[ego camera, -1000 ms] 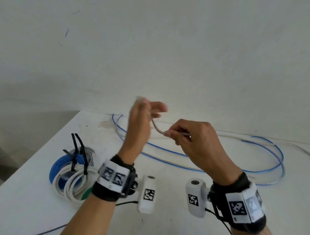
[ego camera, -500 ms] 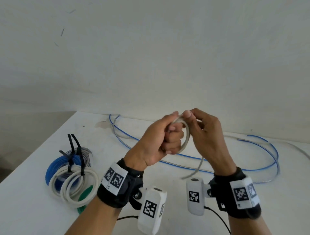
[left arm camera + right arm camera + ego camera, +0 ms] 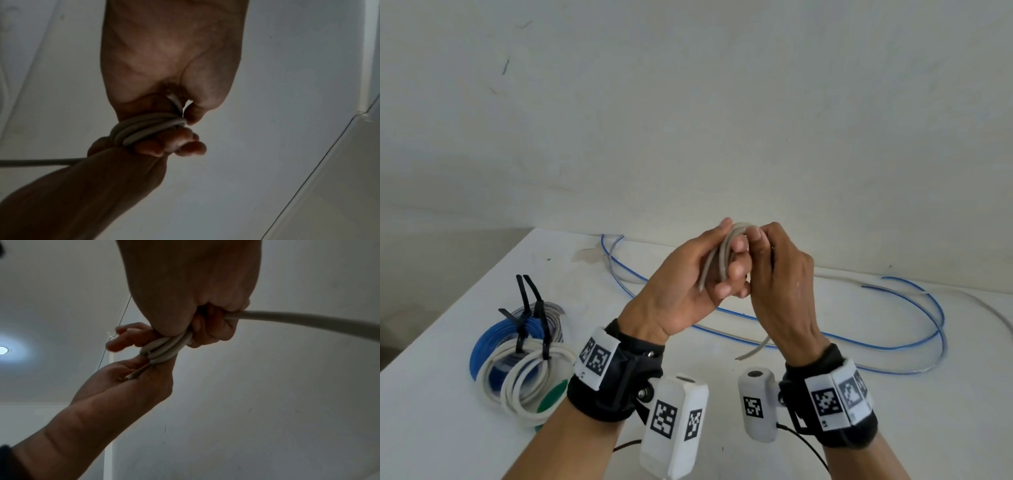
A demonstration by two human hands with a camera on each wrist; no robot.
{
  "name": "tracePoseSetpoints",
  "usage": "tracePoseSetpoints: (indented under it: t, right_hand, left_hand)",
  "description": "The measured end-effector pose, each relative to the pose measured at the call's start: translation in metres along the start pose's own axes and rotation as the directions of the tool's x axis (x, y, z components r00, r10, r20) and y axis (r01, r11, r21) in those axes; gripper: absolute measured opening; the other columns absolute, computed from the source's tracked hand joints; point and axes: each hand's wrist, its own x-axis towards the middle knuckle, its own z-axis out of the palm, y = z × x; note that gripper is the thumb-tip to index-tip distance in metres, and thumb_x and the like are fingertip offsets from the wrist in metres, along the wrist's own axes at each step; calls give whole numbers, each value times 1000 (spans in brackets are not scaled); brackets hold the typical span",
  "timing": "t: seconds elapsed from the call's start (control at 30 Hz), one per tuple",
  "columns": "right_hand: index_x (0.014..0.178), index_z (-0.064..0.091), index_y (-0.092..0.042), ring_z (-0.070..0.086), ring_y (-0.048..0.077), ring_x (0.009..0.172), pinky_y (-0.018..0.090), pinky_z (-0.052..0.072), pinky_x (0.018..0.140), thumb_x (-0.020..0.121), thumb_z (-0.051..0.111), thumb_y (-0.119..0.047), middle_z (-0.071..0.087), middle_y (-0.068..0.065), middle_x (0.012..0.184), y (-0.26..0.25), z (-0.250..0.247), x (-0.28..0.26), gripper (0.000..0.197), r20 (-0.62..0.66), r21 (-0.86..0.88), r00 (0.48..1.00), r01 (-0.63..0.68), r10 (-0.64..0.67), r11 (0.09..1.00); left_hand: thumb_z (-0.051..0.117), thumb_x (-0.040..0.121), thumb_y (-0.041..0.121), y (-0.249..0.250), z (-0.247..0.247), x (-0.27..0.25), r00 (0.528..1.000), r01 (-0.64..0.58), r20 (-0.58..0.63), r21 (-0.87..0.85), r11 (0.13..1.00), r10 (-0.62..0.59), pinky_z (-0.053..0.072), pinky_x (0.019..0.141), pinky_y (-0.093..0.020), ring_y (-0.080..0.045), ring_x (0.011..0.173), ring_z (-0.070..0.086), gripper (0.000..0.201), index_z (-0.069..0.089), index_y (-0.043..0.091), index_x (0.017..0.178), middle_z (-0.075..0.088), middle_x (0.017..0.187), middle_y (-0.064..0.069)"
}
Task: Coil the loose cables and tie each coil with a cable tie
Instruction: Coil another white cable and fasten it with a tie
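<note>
Both hands are raised above the white table (image 3: pixel 465 428). My left hand (image 3: pixel 727 250) grips a small coil of grey cable (image 3: pixel 722 255), with up to three loops stacked between thumb and curled fingers. The coil (image 3: pixel 144 128) shows the same way in the left wrist view. My right hand (image 3: pixel 763 240) pinches the same coil (image 3: pixel 164 348) at its top, and the cable's free length (image 3: pixel 308 321) runs out past its fingers. A grey tail (image 3: pixel 753 349) hangs below the hands. A long blue cable (image 3: pixel 825 339) lies loose on the table behind.
At the left lie tied coils, a blue one (image 3: pixel 482 342) and white ones (image 3: pixel 527 380), with black cable ties (image 3: pixel 530 308) sticking up and a green disc (image 3: pixel 551 397) beneath. Another grey cable (image 3: pixel 996 315) trails at the right. A white wall stands close behind.
The hands came together. The grey cable, first a single strand stretched between them, is now wound into a small multi-loop coil in my left hand, and the tail hangs shorter.
</note>
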Motion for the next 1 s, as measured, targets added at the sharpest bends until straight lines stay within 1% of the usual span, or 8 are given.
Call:
tracePoseSetpoints:
  t: [0.13,0.27,0.37,0.47,0.6,0.77,0.87,1.0]
  right_hand:
    - [87,53,-15,48,20,51,40,41,47,106,36,-43,52,-1,58,1,1,-2,38,47,-101,995,90,-86,991]
    - [94,60,-17,53,19,57,38,44,52,107,37,-41,57,-3,65,-1,5,-3,35,84,-56,990,114,-109,992]
    - [106,68,-16,52,11,60,18,40,57,108,47,-25,62,-12,73,3,1,1,23,53,107,996,59,-65,992]
    - [120,61,-22,46,16,53,25,40,53,105,52,-12,66,-8,77,6,-5,3,20,72,176,997,-27,14,984]
    - [108,60,-18,53,19,54,31,42,53,106,49,-8,67,4,79,-1,-8,3,15,229,318,970,-149,76,936]
    - [125,65,-5,75,26,96,32,58,85,101,40,14,75,11,100,-9,-13,1,39,460,466,888,-226,-16,855]
    - [115,74,-15,76,15,83,26,60,78,94,64,7,78,-2,90,-14,-9,-4,32,367,320,929,-86,-40,944]
    - [105,78,-16,61,6,67,21,50,63,91,73,-13,69,-10,83,-20,-6,-9,15,279,117,928,221,-245,968]
  left_hand:
    - [35,102,44,8,-2,-3,996,79,30,14,997,-80,31,48,-27,-12,38,13,51,52,21,59,20,44,8]
    - [34,104,50,12,-2,-8,992,84,-100,54,995,-78,26,43,-25,-13,42,7,59,42,24,51,12,47,8]
    - [33,106,46,16,-2,-6,988,-15,-152,-41,999,9,23,39,-22,-12,41,6,56,38,24,55,17,45,9]
    - [32,105,39,28,-12,-7,970,-187,-195,-219,958,145,24,40,-22,-13,42,6,52,41,23,57,11,51,7]
    - [30,108,30,38,-30,-11,902,-407,-302,-362,839,307,32,45,-21,-11,46,11,43,39,20,67,23,52,7]
    - [26,109,26,38,-37,-12,846,-516,-361,-370,773,392,38,52,-22,-10,45,18,42,39,20,70,27,54,7]
    - [26,109,28,35,-31,-10,839,-522,-369,-338,783,400,39,53,-21,-8,42,25,40,37,21,71,27,54,7]
    - [26,110,34,28,-23,-1,824,-502,-410,-206,840,391,40,50,-22,-8,38,26,43,36,20,71,27,49,8]
